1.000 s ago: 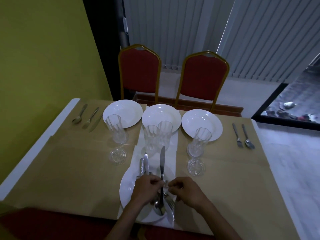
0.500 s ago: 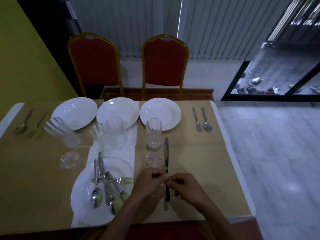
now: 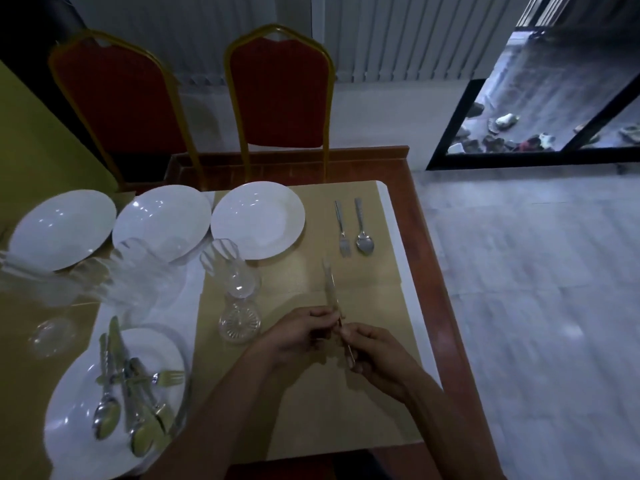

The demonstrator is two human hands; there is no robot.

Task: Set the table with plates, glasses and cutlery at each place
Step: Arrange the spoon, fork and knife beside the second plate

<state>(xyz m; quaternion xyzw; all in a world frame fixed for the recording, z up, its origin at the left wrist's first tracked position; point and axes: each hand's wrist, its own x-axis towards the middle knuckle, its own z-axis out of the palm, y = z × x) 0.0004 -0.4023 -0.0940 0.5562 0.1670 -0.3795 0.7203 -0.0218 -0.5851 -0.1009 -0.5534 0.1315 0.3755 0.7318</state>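
Nearby: clear ribbed glass [image 3: 236,284] to left, steel fork [image 3: 343,231] and steel spoon [image 3: 363,233] beyond. Blurred slim silver table knife [image 3: 330,287] pinched by left hand [image 3: 301,330] and right hand [image 3: 375,353], tip pointing away.

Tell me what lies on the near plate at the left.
A loose pile of cutlery: spoons, a fork and a knife, crossing one another. The left forearm covers the near right rim of the plate.
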